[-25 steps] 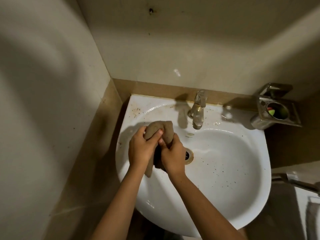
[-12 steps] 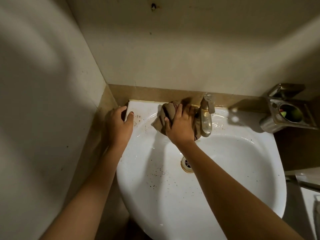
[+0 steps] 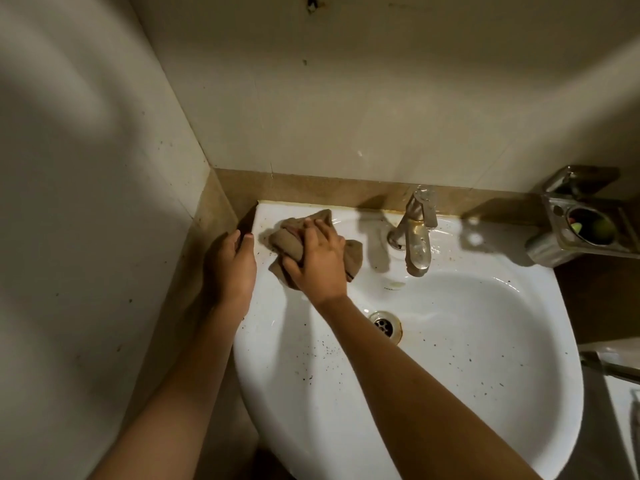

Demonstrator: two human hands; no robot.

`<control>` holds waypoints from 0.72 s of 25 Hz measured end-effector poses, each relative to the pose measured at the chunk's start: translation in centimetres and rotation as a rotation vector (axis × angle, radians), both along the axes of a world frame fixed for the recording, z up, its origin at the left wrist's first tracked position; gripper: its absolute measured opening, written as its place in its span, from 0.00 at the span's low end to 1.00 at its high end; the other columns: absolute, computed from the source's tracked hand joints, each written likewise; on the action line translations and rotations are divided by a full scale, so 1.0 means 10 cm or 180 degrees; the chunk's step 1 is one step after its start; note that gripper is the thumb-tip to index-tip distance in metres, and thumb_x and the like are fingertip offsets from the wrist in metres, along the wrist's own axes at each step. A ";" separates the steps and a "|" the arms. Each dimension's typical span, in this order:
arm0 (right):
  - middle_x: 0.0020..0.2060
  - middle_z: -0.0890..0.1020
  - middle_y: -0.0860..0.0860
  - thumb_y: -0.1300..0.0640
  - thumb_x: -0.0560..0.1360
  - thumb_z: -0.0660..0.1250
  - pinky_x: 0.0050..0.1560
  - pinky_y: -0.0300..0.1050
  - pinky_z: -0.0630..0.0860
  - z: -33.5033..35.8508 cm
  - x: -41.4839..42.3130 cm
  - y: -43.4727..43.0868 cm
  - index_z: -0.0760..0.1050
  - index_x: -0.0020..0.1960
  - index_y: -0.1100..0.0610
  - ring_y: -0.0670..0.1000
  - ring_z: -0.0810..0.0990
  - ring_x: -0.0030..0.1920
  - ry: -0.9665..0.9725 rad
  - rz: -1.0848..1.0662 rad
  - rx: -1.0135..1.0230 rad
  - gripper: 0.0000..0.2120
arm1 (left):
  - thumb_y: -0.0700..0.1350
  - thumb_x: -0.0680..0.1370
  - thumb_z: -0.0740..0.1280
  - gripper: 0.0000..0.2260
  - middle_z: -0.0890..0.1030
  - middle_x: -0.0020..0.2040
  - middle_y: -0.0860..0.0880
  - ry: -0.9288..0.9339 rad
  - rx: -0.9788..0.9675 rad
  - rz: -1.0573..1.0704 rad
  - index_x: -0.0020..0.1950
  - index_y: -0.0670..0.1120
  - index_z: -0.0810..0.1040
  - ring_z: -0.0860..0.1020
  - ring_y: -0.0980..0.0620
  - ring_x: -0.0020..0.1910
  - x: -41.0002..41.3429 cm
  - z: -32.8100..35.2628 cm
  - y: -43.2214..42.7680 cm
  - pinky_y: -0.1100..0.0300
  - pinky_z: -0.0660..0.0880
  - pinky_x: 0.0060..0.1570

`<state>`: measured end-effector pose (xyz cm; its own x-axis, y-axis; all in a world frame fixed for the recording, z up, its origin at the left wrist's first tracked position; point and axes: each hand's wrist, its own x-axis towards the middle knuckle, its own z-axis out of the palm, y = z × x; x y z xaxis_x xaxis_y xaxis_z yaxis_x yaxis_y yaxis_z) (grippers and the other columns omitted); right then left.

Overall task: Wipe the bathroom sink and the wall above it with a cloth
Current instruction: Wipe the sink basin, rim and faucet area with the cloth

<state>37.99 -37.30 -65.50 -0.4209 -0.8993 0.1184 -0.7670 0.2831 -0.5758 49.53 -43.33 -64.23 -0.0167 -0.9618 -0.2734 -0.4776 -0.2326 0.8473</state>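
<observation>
Head view looks down on the right hand (image 3: 320, 259), its fingers curled over the bunched brown cloth (image 3: 287, 237) and pressing it onto the back-left rim of the white sink (image 3: 450, 393). Just left of it, the left hand (image 3: 230, 268) grips the sink's side edge, thumb on top, fingers hooked over the side. The tap (image 3: 415, 233) stands right of both hands, and the wall (image 3: 346, 116) rises beyond them.

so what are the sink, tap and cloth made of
Sink: likely glazed white ceramic by its glossy highlights, speckled with dirt. Tap: metal, seemingly chrome plate, dulled and spotted. Cloth: soft brown fabric, crumpled in folds; the weave is unclear.
</observation>
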 end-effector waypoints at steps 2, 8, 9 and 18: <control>0.61 0.77 0.61 0.54 0.73 0.68 0.67 0.55 0.62 -0.01 0.19 0.00 0.71 0.64 0.65 0.61 0.67 0.67 -0.0129 0.0319 -0.0055 0.24 | 0.52 0.79 0.58 0.16 0.79 0.59 0.47 0.0073 0.0001 0.0075 0.61 0.47 0.76 0.77 0.46 0.57 0.03 -0.01 0.02 0.46 0.74 0.60; 0.53 0.80 0.62 0.54 0.75 0.62 0.54 0.48 0.69 0.15 -0.03 0.11 0.73 0.59 0.66 0.63 0.73 0.57 0.0049 -0.0128 -0.0527 0.19 | 0.54 0.78 0.59 0.14 0.80 0.40 0.50 0.0673 0.0399 0.0438 0.36 0.53 0.76 0.79 0.47 0.47 0.05 0.02 0.06 0.45 0.75 0.56; 0.56 0.79 0.62 0.54 0.75 0.62 0.58 0.52 0.71 0.14 -0.15 0.14 0.73 0.60 0.66 0.64 0.72 0.60 0.0073 -0.0523 -0.0583 0.20 | 0.56 0.77 0.59 0.14 0.80 0.41 0.51 0.0687 0.0407 0.0412 0.36 0.53 0.76 0.79 0.47 0.47 0.06 0.01 0.06 0.45 0.75 0.57; 0.64 0.74 0.66 0.42 0.75 0.55 0.64 0.63 0.68 -0.17 -0.42 -0.01 0.72 0.65 0.65 0.69 0.71 0.63 0.0860 -0.0706 0.0171 0.30 | 0.59 0.80 0.50 0.27 0.75 0.67 0.47 0.1011 0.0593 0.0560 0.68 0.42 0.71 0.74 0.50 0.64 0.02 0.00 0.04 0.56 0.69 0.64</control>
<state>33.77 -37.39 -67.19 -0.5667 -0.7975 0.2071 -0.8060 0.4844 -0.3402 49.69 -42.89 -64.22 0.0321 -0.8920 -0.4509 -0.1382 -0.4507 0.8819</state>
